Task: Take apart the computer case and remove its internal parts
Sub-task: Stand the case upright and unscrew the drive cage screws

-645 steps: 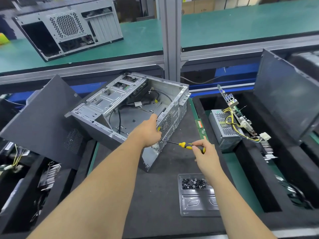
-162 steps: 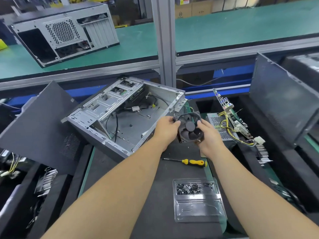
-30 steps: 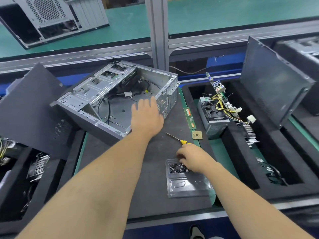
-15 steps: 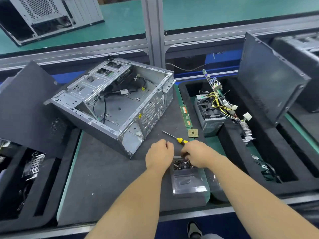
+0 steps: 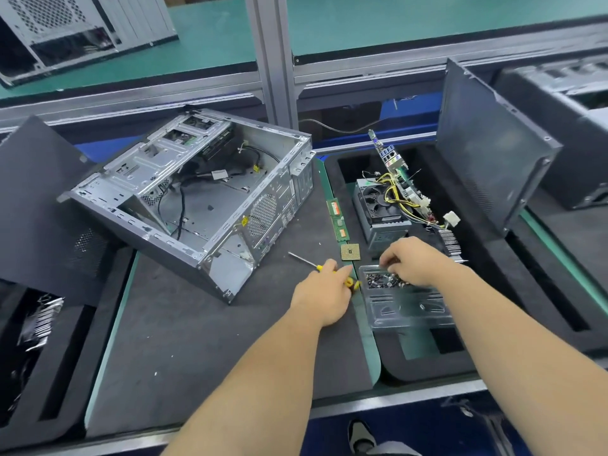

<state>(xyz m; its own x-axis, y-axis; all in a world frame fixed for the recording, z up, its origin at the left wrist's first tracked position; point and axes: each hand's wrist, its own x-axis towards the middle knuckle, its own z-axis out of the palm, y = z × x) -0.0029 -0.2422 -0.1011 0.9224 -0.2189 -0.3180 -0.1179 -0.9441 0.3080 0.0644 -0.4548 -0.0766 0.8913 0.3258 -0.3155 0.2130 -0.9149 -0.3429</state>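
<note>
The open, grey computer case (image 5: 210, 205) lies tilted on the dark foam mat, with loose black cables inside. A yellow-handled screwdriver (image 5: 301, 259) lies in front of its near corner. My left hand (image 5: 324, 296) covers the handle, its fingers curled round it. To the right, a clear plastic screw tray (image 5: 408, 311) sits across the mat's edge with dark screws at its far end. My right hand (image 5: 414, 261) is curled over that far end, gripping the tray among the screws.
A CPU chip (image 5: 350, 251) and a RAM stick (image 5: 339, 218) lie on the green strip. The power supply (image 5: 378, 205) and motherboard (image 5: 394, 166) stand in the right foam bin. Dark side panels lean at right (image 5: 487, 149) and left (image 5: 36, 205). A metal post (image 5: 269, 54) rises behind.
The screw tray has shifted right, onto the mat's edge, with my right hand on it. My left hand has moved onto the screwdriver handle.
</note>
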